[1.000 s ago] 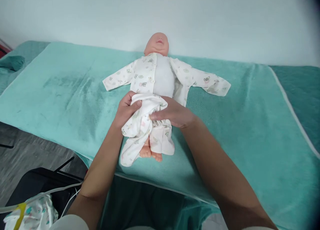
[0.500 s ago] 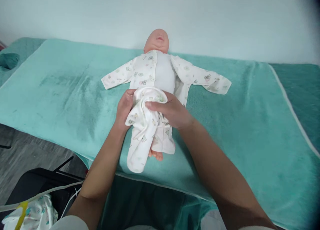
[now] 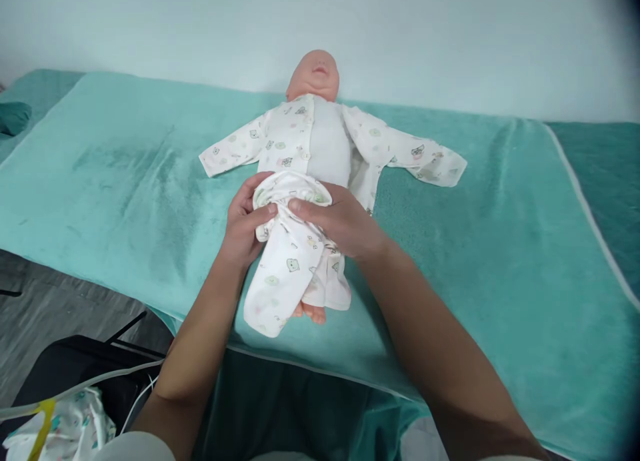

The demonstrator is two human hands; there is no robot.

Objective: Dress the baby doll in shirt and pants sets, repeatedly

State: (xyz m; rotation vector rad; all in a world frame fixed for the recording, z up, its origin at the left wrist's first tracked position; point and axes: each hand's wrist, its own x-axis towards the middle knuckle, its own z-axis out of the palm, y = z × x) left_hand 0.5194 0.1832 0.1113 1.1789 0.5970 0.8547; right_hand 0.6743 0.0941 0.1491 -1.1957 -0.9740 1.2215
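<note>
A baby doll [image 3: 320, 81] lies on its back with its head toward the wall. It wears a white printed baby jacket [image 3: 285, 137], whose front lies open over the white torso, sleeves spread to both sides. Over the doll's legs, my left hand [image 3: 245, 224] and my right hand [image 3: 345, 217] are closed on the gathered waist of white printed baby pants [image 3: 290, 247], thumbs on top. One pant leg hangs down to the left. Another printed leg lies beside the doll's feet [image 3: 313, 312]; whether a doll's leg is inside it, I cannot tell.
A teal cover [image 3: 475, 267] spreads over the table, its front edge close to me. The white wall [image 3: 450, 41] stands behind. At the lower left are a black chair [image 3: 65, 364], a pale cable and a printed cloth [image 3: 75, 424] with a yellow strip.
My left thumb has come over onto the front of the pants' waist, bunching it more. The hanging pant leg has swung left and turned its print upward. The doll stays put.
</note>
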